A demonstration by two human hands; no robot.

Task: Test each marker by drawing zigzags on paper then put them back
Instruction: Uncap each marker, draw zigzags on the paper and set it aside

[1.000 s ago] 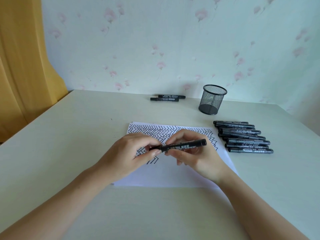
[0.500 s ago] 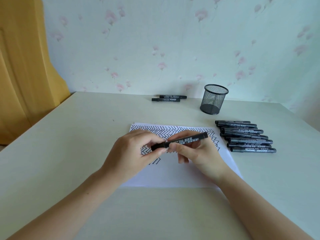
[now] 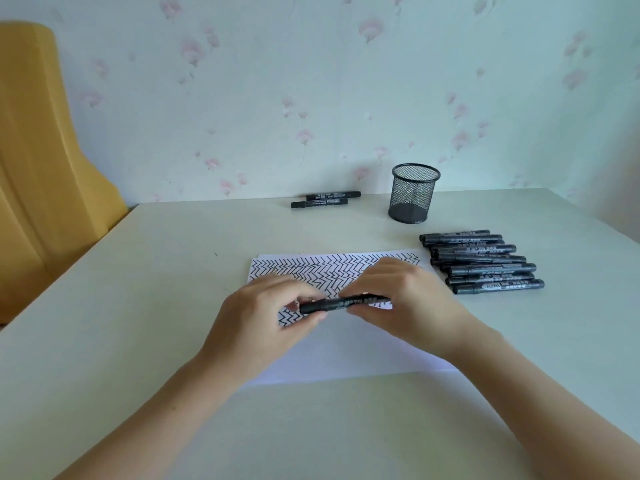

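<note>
Both hands meet over the paper (image 3: 346,358) on one black marker (image 3: 343,303). Left hand (image 3: 263,320) pinches the left end, thumb and fingertips curled round what looks like the cap end. Right hand (image 3: 408,303) is wrapped over the right part of the barrel, fingers curled on it. The marker lies nearly level, just above the sheet, not touching it as far as I can tell.

Change from a second ago: the marker was tilted with its right end sticking out past the right hand; now it is flatter and lower, and that end is hidden under the right fingers. The hands have closed in on each other. No gap shows at the cap joint, so I can't tell if the cap is coming off or being pressed on. Likely a capping or uncapping step, not drawing.

Outward: zigzag rows (image 3: 322,268) fill the top of the paper, with a short patch lower left by the left hand and the lower half blank. A row of black markers (image 3: 485,261) lies on the tabletop (image 3: 138,306) to the right. Mesh pen cup (image 3: 414,194) behind them looks empty. Two more markers (image 3: 325,199) lie at the far edge by the wall.
</note>
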